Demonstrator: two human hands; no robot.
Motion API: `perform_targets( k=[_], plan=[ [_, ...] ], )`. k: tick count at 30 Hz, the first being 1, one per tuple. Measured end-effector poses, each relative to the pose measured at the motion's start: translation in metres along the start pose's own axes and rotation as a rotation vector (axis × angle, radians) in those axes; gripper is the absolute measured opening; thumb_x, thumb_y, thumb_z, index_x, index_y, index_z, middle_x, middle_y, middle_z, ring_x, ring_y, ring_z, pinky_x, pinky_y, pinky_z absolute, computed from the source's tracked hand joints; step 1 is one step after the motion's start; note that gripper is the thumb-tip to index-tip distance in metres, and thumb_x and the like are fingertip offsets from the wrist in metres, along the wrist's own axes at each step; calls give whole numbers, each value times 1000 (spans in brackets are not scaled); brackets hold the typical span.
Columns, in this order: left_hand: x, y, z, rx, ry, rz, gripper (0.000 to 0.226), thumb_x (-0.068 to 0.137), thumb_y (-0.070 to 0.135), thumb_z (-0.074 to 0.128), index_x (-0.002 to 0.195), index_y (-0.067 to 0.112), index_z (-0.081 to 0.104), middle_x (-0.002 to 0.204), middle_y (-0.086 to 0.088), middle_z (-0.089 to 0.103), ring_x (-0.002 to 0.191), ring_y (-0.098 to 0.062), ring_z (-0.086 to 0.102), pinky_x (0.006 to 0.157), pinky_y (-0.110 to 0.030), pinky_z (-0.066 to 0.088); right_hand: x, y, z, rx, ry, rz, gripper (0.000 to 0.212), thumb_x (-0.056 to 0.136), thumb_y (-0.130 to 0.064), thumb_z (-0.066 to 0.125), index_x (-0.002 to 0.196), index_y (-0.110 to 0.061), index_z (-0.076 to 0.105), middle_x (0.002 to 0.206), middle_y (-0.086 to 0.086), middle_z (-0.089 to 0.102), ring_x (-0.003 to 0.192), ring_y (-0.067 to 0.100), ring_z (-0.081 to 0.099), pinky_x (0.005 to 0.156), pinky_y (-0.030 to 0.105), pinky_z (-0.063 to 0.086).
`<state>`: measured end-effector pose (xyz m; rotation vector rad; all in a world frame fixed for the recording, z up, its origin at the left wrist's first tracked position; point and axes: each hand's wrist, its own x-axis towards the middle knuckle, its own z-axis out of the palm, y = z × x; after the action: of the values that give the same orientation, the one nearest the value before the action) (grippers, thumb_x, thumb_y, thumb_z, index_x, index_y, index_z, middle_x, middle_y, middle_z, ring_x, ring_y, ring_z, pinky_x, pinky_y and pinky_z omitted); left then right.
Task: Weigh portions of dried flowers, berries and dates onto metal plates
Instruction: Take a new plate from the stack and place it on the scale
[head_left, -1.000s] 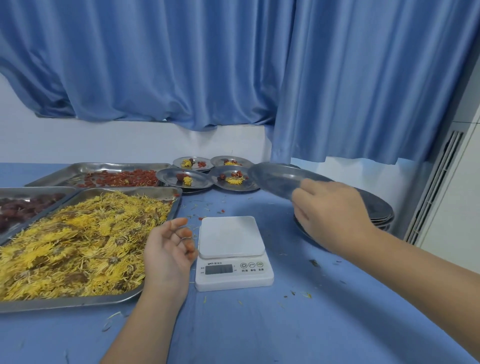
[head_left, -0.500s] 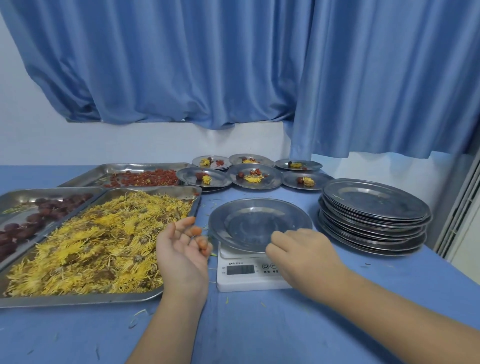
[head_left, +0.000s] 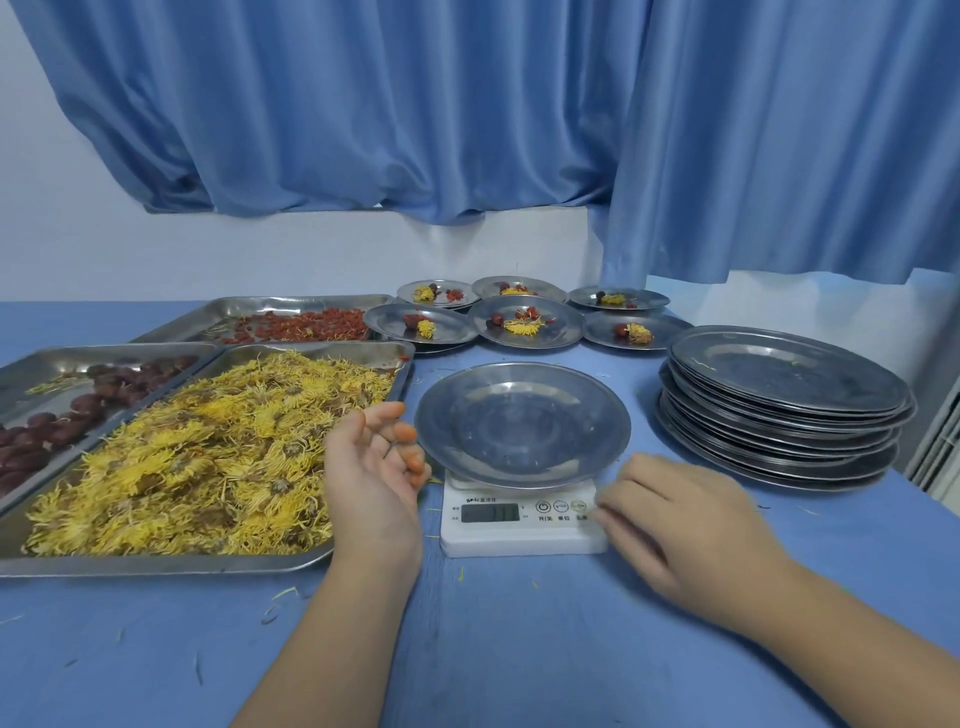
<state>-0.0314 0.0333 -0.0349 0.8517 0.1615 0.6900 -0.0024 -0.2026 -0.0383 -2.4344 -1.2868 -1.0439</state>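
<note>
An empty metal plate (head_left: 522, 415) sits on the white scale (head_left: 519, 538) on the blue counter (head_left: 519, 649). The right hand (head_left: 675, 525) holds nothing, its loosely bent fingers touching the scale's front right corner by the buttons. The left hand (head_left: 371, 478) rests palm-up and relaxed, also holding nothing, between the scale and the tray (head_left: 156, 564) of yellow dried flowers (head_left: 208, 457).
</note>
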Motion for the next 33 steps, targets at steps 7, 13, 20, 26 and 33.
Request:
perform_targets(
  k=[7,13,20,26,33],
  plan=[
    [-1,-1,2,62,-14,9,36,100,32,34,86,13,61,61,4,54,53,-11,40,56,-27,30,10,11,7,240,-47,334,14,90,-28,59,81,-17,60,82,-6,53,75,18,54,66,38,47],
    [0,-1,-2,59,-22,16,36,99,33,34,86,14,62,63,2,54,54,-12,41,56,-27,31,1,10,2,321,-204,280,27,88,-49,45,80,-26,58,77,-13,56,75,10,55,69,35,48],
    [0,-3,-1,120,-32,11,35,98,33,36,84,15,62,62,3,54,52,-11,42,55,-27,31,-4,6,7,288,-397,231,45,81,-69,30,105,-37,52,70,-21,44,79,-2,44,70,30,46],
    [0,-3,-1,155,-79,25,28,80,37,46,80,15,64,58,5,55,49,-8,44,47,-20,35,-4,0,10,320,-396,316,37,79,-67,35,101,-41,49,66,-13,47,76,-1,45,62,23,39],
    [-1,-3,2,210,-94,63,26,76,34,47,80,13,62,57,5,53,48,-8,42,47,-21,32,2,-1,12,477,-410,440,37,73,-69,46,89,-36,50,61,-14,52,56,5,46,52,20,36]
  ],
)
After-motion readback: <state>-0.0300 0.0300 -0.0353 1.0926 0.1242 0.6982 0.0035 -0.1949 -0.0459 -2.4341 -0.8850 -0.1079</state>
